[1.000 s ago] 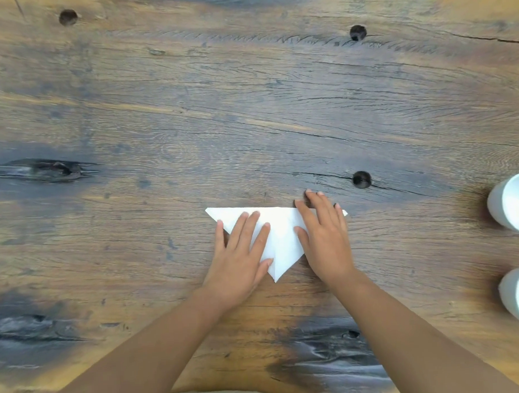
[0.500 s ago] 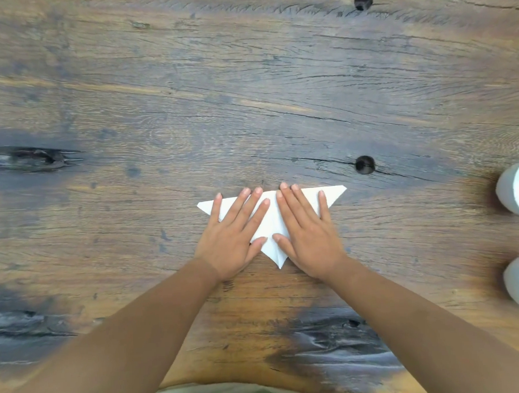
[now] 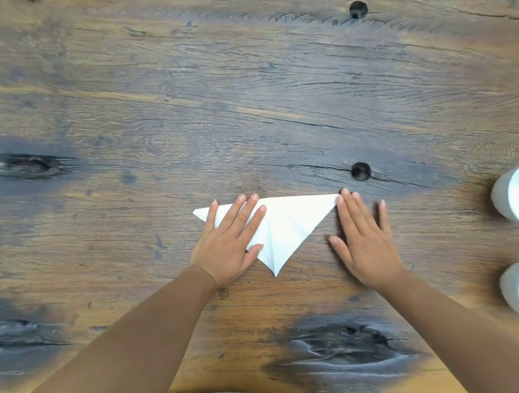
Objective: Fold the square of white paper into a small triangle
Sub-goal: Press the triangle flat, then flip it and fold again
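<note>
Paper (image 3: 285, 224) already a triangle pointing near, left hand (image 3: 229, 241) flat on its left half, right hand (image 3: 365, 242) open flat on the table (image 3: 249, 93) just right of it

One view only, from a camera worn on the person's head, looking forward and steeply down so the wooden counter (image 3: 249, 93) fills nearly the whole picture. It sits close above the work: both forearms enter from the bottom edge, and the left hand (image 3: 229, 241) and right hand (image 3: 365, 239) lie in the lower middle. The wide angle bends the wood grain toward the edges. Two white cylinders (image 3: 514, 196) are cut off by the right edge. With no second view, nothing is shared.
</note>
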The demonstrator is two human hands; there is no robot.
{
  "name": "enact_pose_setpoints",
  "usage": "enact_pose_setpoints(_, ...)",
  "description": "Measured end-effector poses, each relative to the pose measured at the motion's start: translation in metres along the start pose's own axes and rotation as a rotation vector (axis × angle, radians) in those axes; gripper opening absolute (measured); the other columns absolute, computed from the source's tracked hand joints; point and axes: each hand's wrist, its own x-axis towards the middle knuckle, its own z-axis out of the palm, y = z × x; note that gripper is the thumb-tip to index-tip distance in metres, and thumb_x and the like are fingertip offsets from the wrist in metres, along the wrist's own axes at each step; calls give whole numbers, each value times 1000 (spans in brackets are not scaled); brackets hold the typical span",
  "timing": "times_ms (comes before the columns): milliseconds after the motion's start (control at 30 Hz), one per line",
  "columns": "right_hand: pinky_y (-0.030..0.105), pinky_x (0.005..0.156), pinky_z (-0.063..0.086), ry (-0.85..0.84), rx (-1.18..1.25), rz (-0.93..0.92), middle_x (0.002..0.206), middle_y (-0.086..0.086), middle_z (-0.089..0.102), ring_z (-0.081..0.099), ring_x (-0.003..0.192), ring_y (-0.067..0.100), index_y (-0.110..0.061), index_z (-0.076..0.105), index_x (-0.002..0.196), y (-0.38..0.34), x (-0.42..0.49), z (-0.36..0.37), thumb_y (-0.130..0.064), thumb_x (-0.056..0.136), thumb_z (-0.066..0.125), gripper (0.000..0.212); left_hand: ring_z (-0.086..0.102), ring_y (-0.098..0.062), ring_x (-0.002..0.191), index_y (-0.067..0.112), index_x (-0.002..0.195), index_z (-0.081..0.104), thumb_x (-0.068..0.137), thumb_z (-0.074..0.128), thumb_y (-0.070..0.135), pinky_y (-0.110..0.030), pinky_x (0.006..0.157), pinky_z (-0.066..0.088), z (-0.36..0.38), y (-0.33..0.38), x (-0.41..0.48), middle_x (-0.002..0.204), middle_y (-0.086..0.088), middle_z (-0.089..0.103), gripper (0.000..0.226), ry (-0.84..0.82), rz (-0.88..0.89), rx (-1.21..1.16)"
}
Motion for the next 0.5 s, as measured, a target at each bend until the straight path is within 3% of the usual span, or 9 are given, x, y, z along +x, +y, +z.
enact_pose_setpoints(100,58,123,3,50,49,-7,169,7,8,4,156,22,-10,8,160,-17,4,-2,-55,102,23,74,3,-23,155,19,159,9,102,25,53,-64,119,13,0,0,0,168,-4,4,69,2,-1,1)
enact_pose_setpoints(367,58,123,10,68,91,-309,168,11,12,8,156,23,-5,17,158,-93,40,-7,-58,103,20,76,7,-23,154,19,159,13,100,32,54,-64,119,12,-2,0,0,168,-4,8,71,5,0,-11)
enact_pose_setpoints(500,58,123,12,39,89,-311,167,11,13,7,156,23,-4,19,157,-103,43,0,-59,103,21,78,8,-23,154,18,158,19,100,30,54,-63,119,11,-1,0,0,167,-4,11,69,3,1,0)
